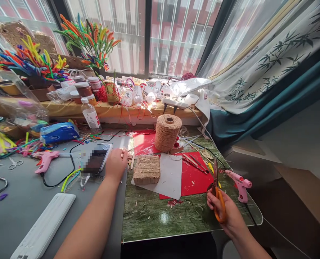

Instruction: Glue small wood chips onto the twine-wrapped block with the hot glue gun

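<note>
Left forearm (88,219) lies nearest; the left hand (116,164) curls its fingers, any hold unclear. Right hand (226,208): fingers clamp orange scissors (216,185), tips toward twelve, presumably clear of the twine-wrapped block (147,169) at ten o'clock.

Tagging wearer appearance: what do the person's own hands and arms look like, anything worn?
The left hand and right hand are ungloved; no watch or bracelet shows at either wrist. The left forearm and right forearm show no sleeve or cable. Some fingers are partly hidden, so I can't rule out rings.
</note>
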A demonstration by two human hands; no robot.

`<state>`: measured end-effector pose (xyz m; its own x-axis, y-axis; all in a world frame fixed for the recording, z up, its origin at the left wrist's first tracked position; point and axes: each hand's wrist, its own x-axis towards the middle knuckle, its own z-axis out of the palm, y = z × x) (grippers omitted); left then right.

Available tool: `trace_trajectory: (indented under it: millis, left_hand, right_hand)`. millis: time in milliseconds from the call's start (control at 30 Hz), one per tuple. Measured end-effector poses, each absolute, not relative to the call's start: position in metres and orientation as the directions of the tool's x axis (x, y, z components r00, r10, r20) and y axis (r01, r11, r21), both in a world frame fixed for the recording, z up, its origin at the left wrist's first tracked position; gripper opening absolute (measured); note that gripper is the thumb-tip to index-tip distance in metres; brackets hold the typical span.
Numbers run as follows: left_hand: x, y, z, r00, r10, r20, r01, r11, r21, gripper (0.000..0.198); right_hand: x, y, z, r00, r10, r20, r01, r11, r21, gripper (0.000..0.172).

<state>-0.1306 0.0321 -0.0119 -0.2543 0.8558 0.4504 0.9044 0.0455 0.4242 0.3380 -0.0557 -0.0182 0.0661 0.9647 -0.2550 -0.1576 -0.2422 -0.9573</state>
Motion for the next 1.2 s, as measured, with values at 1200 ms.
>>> trace_trajectory:
  millis: [1200]
  left_hand:
    - [-0.129, 0.019, -0.003, -0.351, 0.932, 0.095, 0.848, 0.273, 0.454, 0.021]
  right_hand:
    - [0.348, -0.057, -0.034, -0.103, 0.935, -0.338, -0.381, -0.351, -0.855, 0.025]
